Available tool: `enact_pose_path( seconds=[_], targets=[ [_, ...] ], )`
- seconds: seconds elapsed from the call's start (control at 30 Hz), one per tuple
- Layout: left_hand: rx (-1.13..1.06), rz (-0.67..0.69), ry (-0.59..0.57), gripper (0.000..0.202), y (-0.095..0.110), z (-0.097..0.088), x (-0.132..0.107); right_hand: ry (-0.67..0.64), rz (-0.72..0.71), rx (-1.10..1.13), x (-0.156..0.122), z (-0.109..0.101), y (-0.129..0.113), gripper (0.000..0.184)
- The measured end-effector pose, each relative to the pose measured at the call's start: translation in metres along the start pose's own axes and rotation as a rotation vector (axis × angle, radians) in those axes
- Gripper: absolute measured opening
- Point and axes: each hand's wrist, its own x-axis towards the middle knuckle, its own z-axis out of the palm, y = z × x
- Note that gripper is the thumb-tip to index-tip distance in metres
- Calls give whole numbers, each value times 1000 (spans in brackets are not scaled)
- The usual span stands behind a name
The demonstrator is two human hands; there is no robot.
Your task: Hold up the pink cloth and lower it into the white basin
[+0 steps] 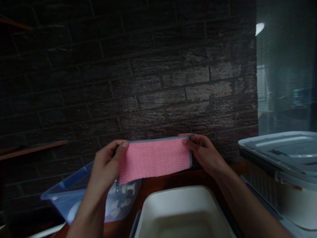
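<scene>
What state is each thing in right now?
pink cloth: spread flat, held up in the air by its two upper corners.
left hand: pinching the cloth's left corner.
right hand: pinching the cloth's right corner.
clear bin: open, small items inside.
white tub: open; inside looks bare.
grey container: lid on.

Bare forearms, no sleeves; left hand [106, 163], right hand [205, 153] ungloved.

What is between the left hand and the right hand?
In the head view, a pink cloth with a dark checked border spans the stretch between the left hand and the right hand. Each hand pinches one end, holding it above the white tub.
</scene>
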Motion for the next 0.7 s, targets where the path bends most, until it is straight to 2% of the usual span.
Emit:
enact_pose_path(
  seconds=[0.1, 0.2, 0.37, 0.53, 0.7],
  targets=[
    [-35, 4, -104, 26, 3, 6, -2, 158, -142, -224, 3, -2, 4, 42],
    [-94, -8, -161, 29, 4, 12, -2, 240, -233, -361, 5, -4, 5, 46],
    [-238, -105, -168, 26, 3, 17, -3, 265, -246, -407, 3, -5, -1, 51],
    [-508, -232, -221, 22, 1, 14, -4, 321, -151, -409, 1, -11, 0, 62],
    [-601, -288, -294, 21, 5, 13, -5, 328, -191, -437, 2, -12, 1, 57]
  ],
)
